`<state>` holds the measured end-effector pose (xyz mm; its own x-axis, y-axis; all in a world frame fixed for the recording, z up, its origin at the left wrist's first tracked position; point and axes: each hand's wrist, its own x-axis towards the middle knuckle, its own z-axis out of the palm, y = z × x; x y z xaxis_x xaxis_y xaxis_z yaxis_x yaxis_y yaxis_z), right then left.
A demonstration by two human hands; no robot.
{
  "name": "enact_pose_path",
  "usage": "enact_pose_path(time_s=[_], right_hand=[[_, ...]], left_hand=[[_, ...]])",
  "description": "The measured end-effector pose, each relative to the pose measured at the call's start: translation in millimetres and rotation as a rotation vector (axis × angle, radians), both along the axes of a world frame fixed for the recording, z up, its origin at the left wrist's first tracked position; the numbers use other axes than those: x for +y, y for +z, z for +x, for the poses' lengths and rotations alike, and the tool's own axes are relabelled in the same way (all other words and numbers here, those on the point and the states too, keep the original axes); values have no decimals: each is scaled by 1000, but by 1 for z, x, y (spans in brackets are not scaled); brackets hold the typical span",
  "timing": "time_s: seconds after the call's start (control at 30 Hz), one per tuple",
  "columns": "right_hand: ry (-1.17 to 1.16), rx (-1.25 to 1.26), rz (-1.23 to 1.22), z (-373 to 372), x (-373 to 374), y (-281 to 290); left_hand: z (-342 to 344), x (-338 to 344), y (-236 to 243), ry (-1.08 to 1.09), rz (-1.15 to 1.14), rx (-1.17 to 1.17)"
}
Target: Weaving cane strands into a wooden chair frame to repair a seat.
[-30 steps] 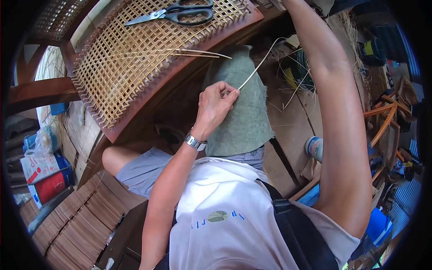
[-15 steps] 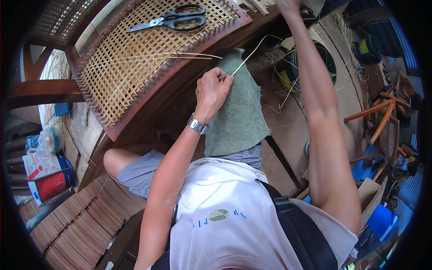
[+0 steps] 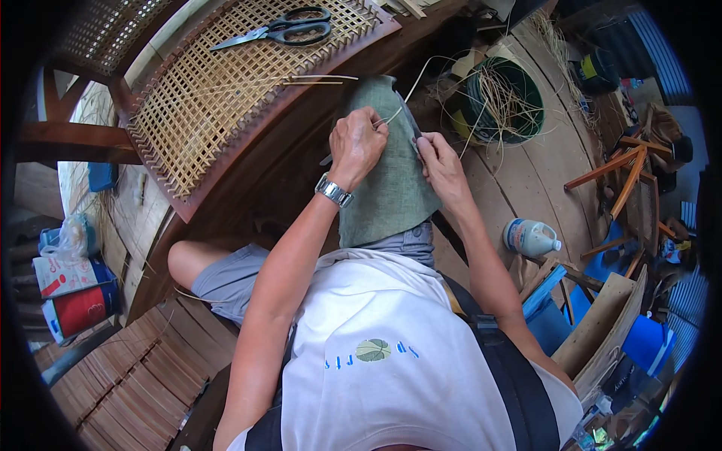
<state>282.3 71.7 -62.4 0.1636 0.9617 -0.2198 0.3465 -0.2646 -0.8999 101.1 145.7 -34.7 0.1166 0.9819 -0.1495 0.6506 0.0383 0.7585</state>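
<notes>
My left hand (image 3: 358, 146), a metal-banded watch on its wrist, pinches a pale cane strip (image 3: 395, 114) above the green cloth (image 3: 376, 199) spread over my lap. One end of the strip rises past the cloth's far edge. Just to the right, my right hand (image 3: 445, 167) is closed on a dark, narrow tool that looks like a knife (image 3: 408, 120), its length lying along the cloth's right side; fingers hide part of it. Ahead and to the left is a woven cane seat (image 3: 226, 90) in a reddish wooden frame. Black-handled scissors (image 3: 297, 28) lie on the weave.
Loose cane ends (image 3: 316, 79) stick out from the seat's edge. A dark bucket (image 3: 538, 101) of cane strips stands at right, with a plastic jug (image 3: 530, 237) nearer me. Beyond are wooden stool legs (image 3: 628, 180). Stacked wooden slats (image 3: 135, 376) lie at lower left.
My right hand has come back from the far upper right to the cloth, now holding the dark tool. The left hand stays over the cloth with the cane strip.
</notes>
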Motion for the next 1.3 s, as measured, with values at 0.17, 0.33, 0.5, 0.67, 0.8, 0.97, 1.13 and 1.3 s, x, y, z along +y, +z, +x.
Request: enact_pose_path(time_s=[0.17, 0.33, 0.5, 0.67, 0.8, 0.97, 1.13, 1.3], right_hand=[[49, -520, 273, -5, -1, 8], [90, -597, 351, -12, 6, 20], [205, -805, 493, -20, 6, -8], [231, -945, 388, -23, 3, -19], [236, -1032, 349, -14, 4, -25], [270, -1057, 359, -13, 5, -24], [259, -1032, 355, -9, 2, -28], [255, -1022, 408, -13, 0, -26]], left_hand=[[-6, -5, 1, -4, 15, -22], [-7, -3, -5, 10, 36, -38], [-8, -2, -12, -4, 53, -34], [-39, -21, -5, -72, 27, -156], [-101, -56, 24, -158, -138, -297], [-140, -92, 57, -73, -387, -337], [-206, -136, 79, -40, -420, -398], [-244, -185, 103, 43, -497, -331]])
